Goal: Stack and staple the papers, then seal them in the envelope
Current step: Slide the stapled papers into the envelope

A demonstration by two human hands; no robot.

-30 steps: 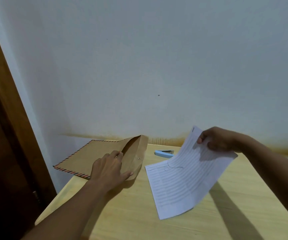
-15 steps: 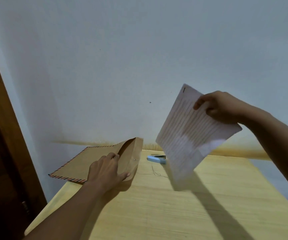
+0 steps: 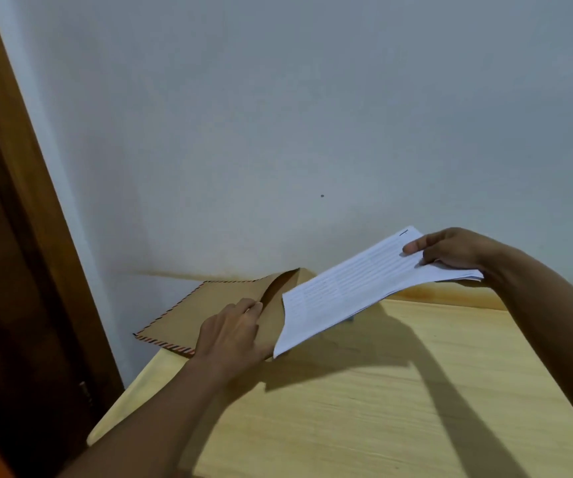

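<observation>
Far left, the brown envelope (image 3: 188, 315) lies on the table (image 3: 381, 408), its near corner jutting past the table's edge, and the left hand (image 3: 231, 334) presses on it, fingers curled at the mouth, holding it agape. Over to the right, the papers (image 3: 357, 288) slant down, their low edge right at that opening, the right hand (image 3: 450, 251) pinching their top end, thumb on top.

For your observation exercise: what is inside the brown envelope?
The envelope mouth, held open by the left hand, shows only brown lining. Papers in the right hand remain outside. Deeper inside is hidden.
</observation>
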